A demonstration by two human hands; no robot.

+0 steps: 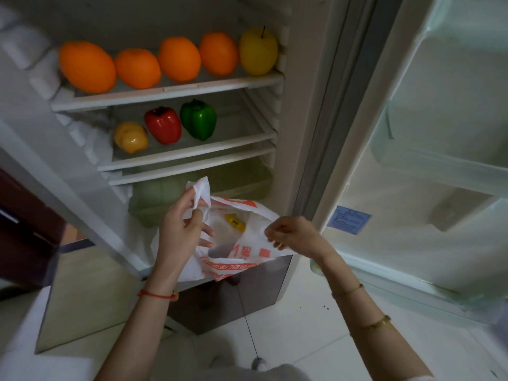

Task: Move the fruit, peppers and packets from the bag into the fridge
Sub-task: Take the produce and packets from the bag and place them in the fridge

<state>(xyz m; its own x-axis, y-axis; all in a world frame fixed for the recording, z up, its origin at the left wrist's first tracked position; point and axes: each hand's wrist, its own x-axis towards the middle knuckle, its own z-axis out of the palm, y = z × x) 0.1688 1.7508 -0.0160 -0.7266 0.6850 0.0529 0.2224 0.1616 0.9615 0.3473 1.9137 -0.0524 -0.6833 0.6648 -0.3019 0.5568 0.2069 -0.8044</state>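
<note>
A white plastic bag (236, 259) with red print hangs open in front of the fridge's lower part. My left hand (182, 229) pinches its left handle and my right hand (288, 235) pinches its right edge, spreading the mouth. A yellow packet (235, 221) shows inside the bag. On the fridge's top shelf (170, 93) lie several oranges (88, 66) and a yellow apple (258, 50). The shelf below carries a yellow pepper (131, 137), a red pepper (163, 125) and a green pepper (198, 119).
The fridge door (439, 133) stands wide open on the right with pale door bins. A translucent crisper drawer (209, 185) sits behind the bag. A dark lower door (233, 301) is below it. Dark wooden furniture (24, 221) stands at the left; white tiled floor lies underneath.
</note>
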